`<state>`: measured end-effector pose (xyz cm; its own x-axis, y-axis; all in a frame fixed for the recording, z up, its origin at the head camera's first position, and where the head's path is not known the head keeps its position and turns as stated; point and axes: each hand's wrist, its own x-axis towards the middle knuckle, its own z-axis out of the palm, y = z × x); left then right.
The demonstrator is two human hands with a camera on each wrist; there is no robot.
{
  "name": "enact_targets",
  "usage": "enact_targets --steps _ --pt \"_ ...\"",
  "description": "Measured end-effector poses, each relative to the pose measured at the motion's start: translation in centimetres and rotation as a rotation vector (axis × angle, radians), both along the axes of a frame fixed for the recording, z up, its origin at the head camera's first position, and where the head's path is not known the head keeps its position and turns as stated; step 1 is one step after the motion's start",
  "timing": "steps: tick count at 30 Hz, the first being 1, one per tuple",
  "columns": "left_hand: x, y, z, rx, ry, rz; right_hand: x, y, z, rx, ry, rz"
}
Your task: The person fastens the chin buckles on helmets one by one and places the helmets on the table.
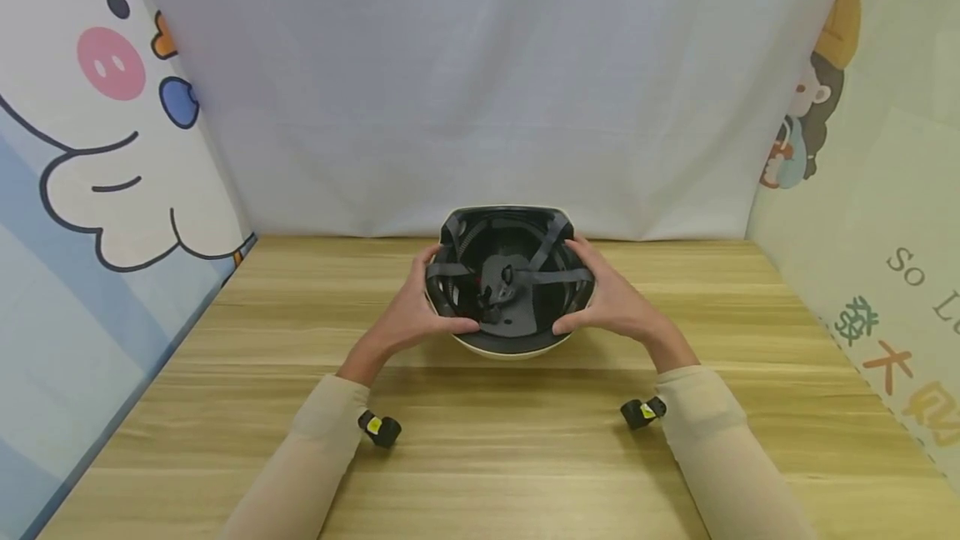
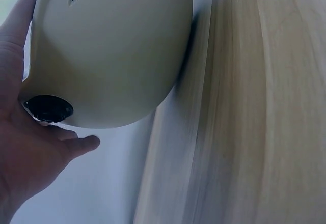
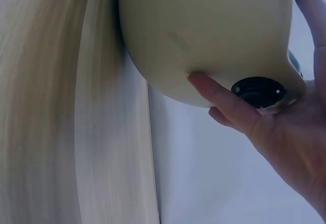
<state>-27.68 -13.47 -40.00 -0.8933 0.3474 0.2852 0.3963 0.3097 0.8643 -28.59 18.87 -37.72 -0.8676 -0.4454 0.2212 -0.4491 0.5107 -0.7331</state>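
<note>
A cream helmet is upside down over the table, its black padded inside facing up toward the head camera. Grey chin straps cross the opening, and a black buckle lies inside. My left hand grips the left side, thumb over the near rim. On the opposite side, my right hand grips the rim the same way. In the left wrist view the smooth shell shows a vent and a round black fitting. A matching black fitting appears by my fingers in the right wrist view.
The wood-grain table extends beneath both forearms. Behind it hangs a white curtain. Cartoon-printed panels flank it, a pig-nosed figure left and a lettered wall right. Small black cameras sit at both wrists.
</note>
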Motion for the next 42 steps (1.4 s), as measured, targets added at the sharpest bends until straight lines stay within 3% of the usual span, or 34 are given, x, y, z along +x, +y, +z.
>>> enact_targets --steps 1,5,8,15,21,27,32,38,42 --pt "0.3 0.1 0.5 -0.003 -0.008 -0.008 0.1 0.1 0.0 0.001 0.0 0.017" --pt "0.3 0.0 0.4 -0.022 -0.01 -0.009 1.5 -0.1 1.8 0.004 -0.03 0.075" --pt "-0.5 -0.1 -0.5 -0.028 0.006 0.002 2.1 -0.3 2.7 0.004 -0.051 0.097" --pt "-0.4 0.1 -0.1 -0.095 0.046 0.044 0.1 0.8 0.4 0.024 -0.058 0.091" --pt "-0.5 0.1 0.2 -0.117 0.082 0.039 0.1 1.1 0.4 -0.012 -0.093 0.106" --pt "-0.4 -0.3 0.1 -0.069 0.048 -0.002 0.0 1.0 0.4 -0.003 -0.117 0.112" --pt "-0.2 -0.4 0.2 -0.104 0.024 0.029 0.1 1.0 0.4 0.005 -0.127 0.1" --pt "0.0 -0.6 0.4 -0.151 0.017 0.06 0.2 0.5 0.3 0.052 -0.101 0.028" --pt "-0.2 -0.5 0.4 -0.156 0.053 0.093 0.2 0.1 0.4 0.054 -0.057 -0.005"
